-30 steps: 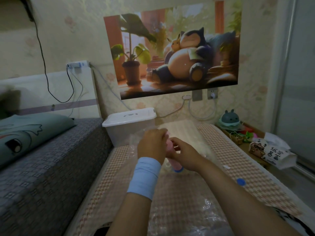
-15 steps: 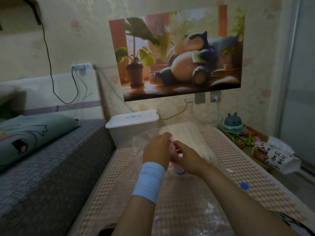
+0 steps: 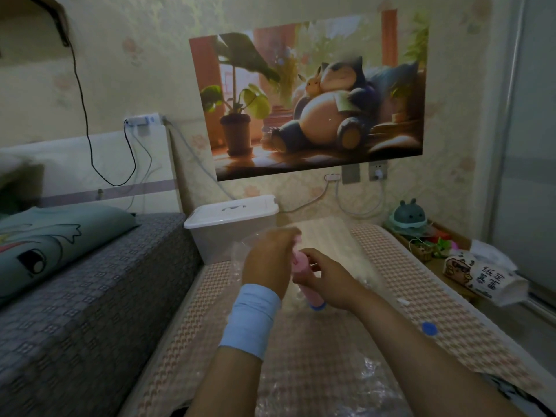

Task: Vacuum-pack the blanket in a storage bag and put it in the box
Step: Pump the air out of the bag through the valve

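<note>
Only print in sight: dark Chinese characters on the tissue pack (image 3: 487, 278) at right, upside down from here. White box (image 3: 231, 212) ahead, lid on, contents hidden. Clear storage bag (image 3: 325, 386) lies flat on the checked bed mat (image 3: 436, 284), under both forearms. Can't tell the blanket from the checked fabric beneath the plastic. Both grips closed on the pink pump (image 3: 304, 278): left hand (image 3: 267, 257) curled over its top, right hand (image 3: 325, 278) round the barrel, blue tip pointing down. Blue cap (image 3: 429, 328) lies loose on the mat at right.
</note>
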A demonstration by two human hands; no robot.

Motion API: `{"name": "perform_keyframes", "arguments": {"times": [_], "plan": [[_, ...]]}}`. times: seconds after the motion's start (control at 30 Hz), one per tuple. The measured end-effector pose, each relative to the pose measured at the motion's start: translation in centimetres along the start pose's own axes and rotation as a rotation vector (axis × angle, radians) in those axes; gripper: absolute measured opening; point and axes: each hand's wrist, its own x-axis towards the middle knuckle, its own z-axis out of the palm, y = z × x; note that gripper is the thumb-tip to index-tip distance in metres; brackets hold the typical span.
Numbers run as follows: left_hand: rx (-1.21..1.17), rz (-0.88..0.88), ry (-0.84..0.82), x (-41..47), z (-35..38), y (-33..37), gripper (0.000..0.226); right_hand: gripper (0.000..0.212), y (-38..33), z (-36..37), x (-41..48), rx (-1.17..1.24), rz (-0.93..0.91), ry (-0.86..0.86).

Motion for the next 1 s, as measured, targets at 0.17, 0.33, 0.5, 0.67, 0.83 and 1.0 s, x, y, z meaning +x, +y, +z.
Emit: {"name": "perform_keyframes", "arguments": {"times": [0.17,0.33,0.5,0.67,0.83,1.0], "plan": [[-0.022,0.205,0.708,0.7,-2.7,-0.2,0.023,0.037,-0.2,-0.2,-0.1,-0.009,-0.006,-0.028],[-0.065,-0.103,-0.038,0.1,1.9,-1.2,0.029,0.036,-0.4,0.1,-0.1,-0.027,0.007,-0.002],[0.139,0.027,0.152,0.1,0.6,-0.1,0.024,0.037,-0.3,-0.4,-0.1,-0.016,0.012,0.007],[0.027,0.196,0.813,0.9,-2.7,0.1,0.022,0.039,-0.1,-0.5,-0.1,-0.025,0.001,-0.017],[-0.041,-0.076,-0.112,0.4,2.3,-1.5,0.029,0.038,-0.3,-0.3,-0.1,-0.030,0.012,-0.005],[0.034,0.062,0.219,0.2,0.6,-0.4,0.023,0.039,-0.2,-0.5,-0.3,-0.007,0.015,0.003]]}}
